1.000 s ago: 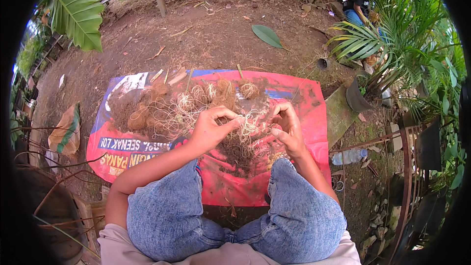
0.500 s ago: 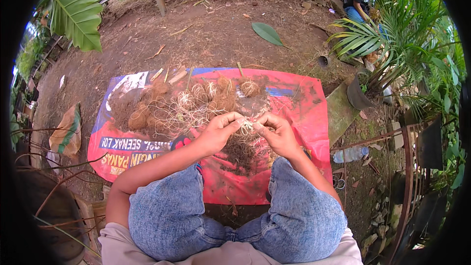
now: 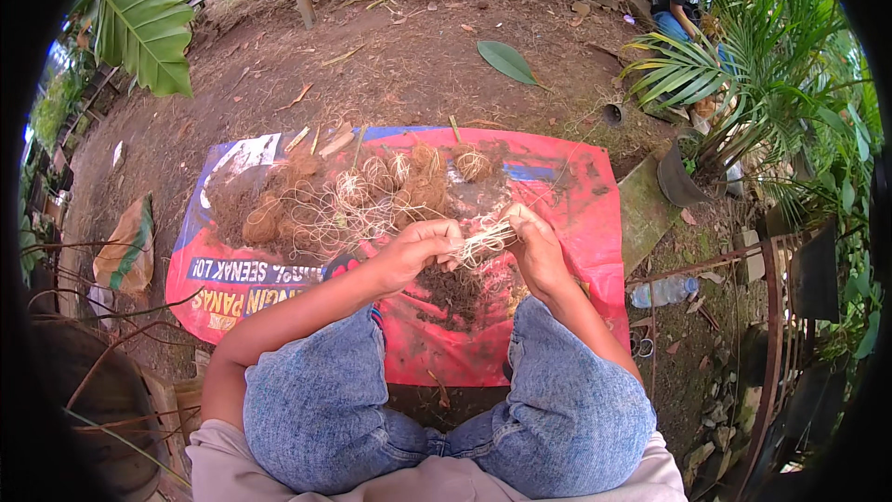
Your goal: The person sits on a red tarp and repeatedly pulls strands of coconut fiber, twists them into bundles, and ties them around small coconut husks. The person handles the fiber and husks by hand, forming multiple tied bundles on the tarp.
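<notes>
A small loose bundle of pale string stretches between my hands over the middle of the red printed sheet. My left hand pinches its left end with fingers closed. At the other end my right hand is closed round the strands, thumb on top. Just beyond my left hand lies a loose tangle of the same string. Among and behind it sit several brown fibre balls, such as this one at left and another wound with string farther back. Dark crumbly soil lies below my hands.
Bamboo sticks and wood pieces lie along the sheet's far edge. A plastic bottle rests on the ground at right, near a rusty metal frame. A black plant pot stands beyond. Another person is at the far right.
My hands have moved apart, the right one outward and turned more upright. The string bundle, bunched between my fingertips before, is now drawn out longer between them.
</notes>
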